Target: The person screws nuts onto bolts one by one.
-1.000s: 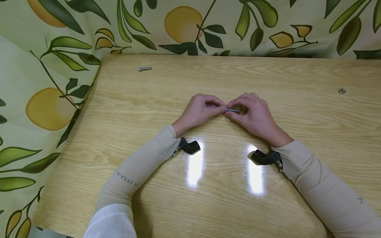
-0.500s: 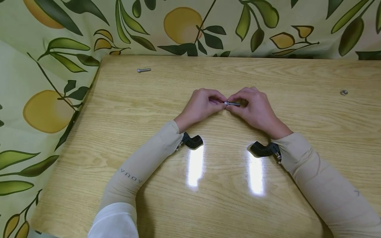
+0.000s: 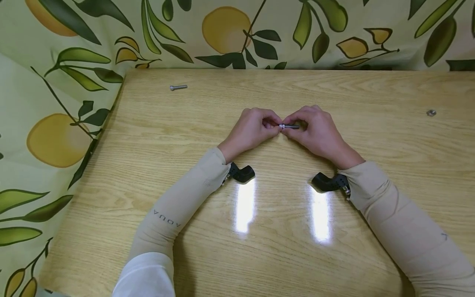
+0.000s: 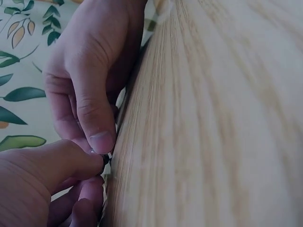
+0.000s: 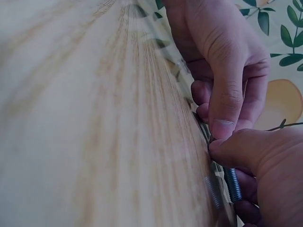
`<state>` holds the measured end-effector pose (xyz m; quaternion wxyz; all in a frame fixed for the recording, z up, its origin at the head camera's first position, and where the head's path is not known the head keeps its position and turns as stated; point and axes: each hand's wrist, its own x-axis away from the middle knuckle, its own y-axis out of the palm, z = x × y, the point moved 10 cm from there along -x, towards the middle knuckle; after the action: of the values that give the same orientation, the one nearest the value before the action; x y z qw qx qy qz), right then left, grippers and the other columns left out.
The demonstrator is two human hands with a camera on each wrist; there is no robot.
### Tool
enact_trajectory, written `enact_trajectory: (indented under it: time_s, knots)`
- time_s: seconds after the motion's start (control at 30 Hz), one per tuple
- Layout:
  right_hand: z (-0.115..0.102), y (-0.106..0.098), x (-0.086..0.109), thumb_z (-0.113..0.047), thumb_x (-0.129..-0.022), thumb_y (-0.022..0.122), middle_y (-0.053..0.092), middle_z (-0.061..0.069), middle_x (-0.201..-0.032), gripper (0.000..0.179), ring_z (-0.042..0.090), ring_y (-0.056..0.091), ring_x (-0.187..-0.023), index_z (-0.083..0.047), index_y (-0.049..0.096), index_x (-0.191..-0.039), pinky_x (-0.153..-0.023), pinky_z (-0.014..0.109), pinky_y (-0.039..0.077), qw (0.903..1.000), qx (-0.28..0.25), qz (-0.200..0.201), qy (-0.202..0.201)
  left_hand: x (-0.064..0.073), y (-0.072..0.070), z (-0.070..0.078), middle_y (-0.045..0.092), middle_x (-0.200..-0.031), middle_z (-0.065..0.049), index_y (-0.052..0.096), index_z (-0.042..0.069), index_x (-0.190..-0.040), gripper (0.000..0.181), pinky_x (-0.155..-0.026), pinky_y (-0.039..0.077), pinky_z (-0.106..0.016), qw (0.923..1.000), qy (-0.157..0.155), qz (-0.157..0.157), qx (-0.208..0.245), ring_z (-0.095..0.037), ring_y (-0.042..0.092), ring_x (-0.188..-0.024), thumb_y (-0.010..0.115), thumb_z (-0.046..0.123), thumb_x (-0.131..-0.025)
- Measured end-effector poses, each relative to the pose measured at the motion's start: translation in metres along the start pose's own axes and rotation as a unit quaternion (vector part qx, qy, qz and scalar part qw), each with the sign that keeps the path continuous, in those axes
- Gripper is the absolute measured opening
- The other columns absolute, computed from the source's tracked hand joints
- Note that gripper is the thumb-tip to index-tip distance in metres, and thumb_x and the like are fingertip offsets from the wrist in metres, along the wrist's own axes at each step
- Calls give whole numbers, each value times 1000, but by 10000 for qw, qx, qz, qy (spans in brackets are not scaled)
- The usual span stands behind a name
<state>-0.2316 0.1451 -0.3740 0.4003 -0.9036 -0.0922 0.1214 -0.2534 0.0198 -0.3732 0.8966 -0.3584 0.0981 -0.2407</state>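
Note:
Both hands meet over the table, with a metal bolt (image 3: 292, 126) between them, its threaded shank pointing right. My left hand (image 3: 254, 128) pinches the bolt's head end between thumb and fingers. With thumb and fingertips, my right hand (image 3: 313, 131) pinches a small silvery nut (image 3: 283, 126) close to the head. In the right wrist view the bare threaded shank (image 5: 233, 184) shows below the right thumb, within the curve of that hand. A dark metal end (image 4: 105, 160) peeks out at the fingertips in the left wrist view; fingers hide most of the rest.
Another bolt (image 3: 178, 87) lies at the back left of the wooden table (image 3: 208, 255). A loose nut (image 3: 431, 112) lies at the far right. A leaf-and-fruit patterned cloth (image 3: 167, 37) hangs along the back and left edges. Black wrist-worn mounts (image 3: 243, 174) stick out from the sleeves.
Both hands have moved slightly away from the body together, holding the bolt. The silvery ring by the bolt's head has come into clearer sight between the fingertips. The loose pieces stay put.

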Motion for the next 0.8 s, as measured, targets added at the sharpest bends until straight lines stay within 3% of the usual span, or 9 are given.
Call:
enact_trajectory:
  time_s: [0.8]
  knots:
    - [3, -1, 1, -23, -91, 80, 75, 13, -110, 24, 29, 56, -102, -7, 78, -110, -82, 37, 38, 9999, -88, -68, 60, -1, 0, -2, 80, -98, -2, 80, 12, -105, 14, -72, 56, -17, 9999, -72, -14, 157, -7, 72, -81, 76, 21, -94]
